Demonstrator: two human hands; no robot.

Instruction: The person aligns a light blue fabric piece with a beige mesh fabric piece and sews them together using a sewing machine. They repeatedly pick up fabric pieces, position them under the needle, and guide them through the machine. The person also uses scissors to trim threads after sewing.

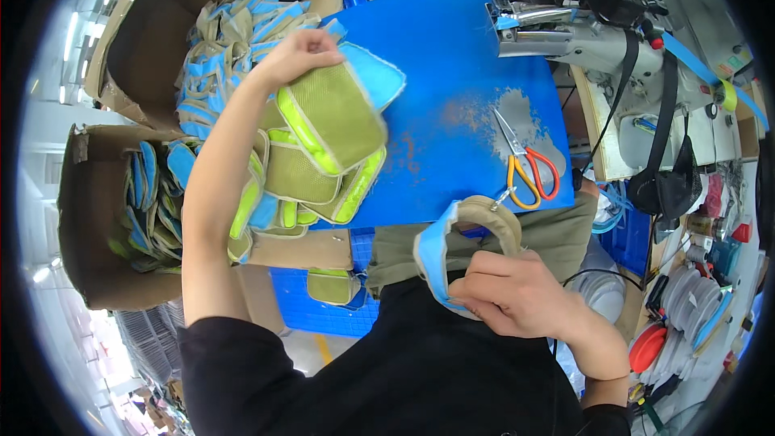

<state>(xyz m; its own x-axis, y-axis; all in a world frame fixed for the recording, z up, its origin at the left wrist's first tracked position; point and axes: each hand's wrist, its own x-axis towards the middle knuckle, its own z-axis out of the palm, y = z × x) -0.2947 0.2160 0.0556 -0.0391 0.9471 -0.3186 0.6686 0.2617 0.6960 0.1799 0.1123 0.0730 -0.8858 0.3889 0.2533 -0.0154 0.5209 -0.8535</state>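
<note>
My left hand (305,58) reaches to the far side of the blue table. Its fingers pinch the top edge of an olive mesh fabric panel (337,117) with a neon-yellow stripe, tilted above a pile of similar panels (303,171). A light-blue panel (375,77) shows from behind it. Close to my body, my right hand (510,292) is closed on a curved fabric strip (433,252), blue on one face and beige along the edges, bent into a loop. Scissors (525,165) with orange and red handles lie just beyond this loop.
Blue-and-beige strips (230,48) fill a cardboard box (153,40) at the far left. Another box (89,218) nearer holds padded pieces. A sewing machine arm (549,39) juts over the blue table (452,113) at the right, with thread cones (686,299) below.
</note>
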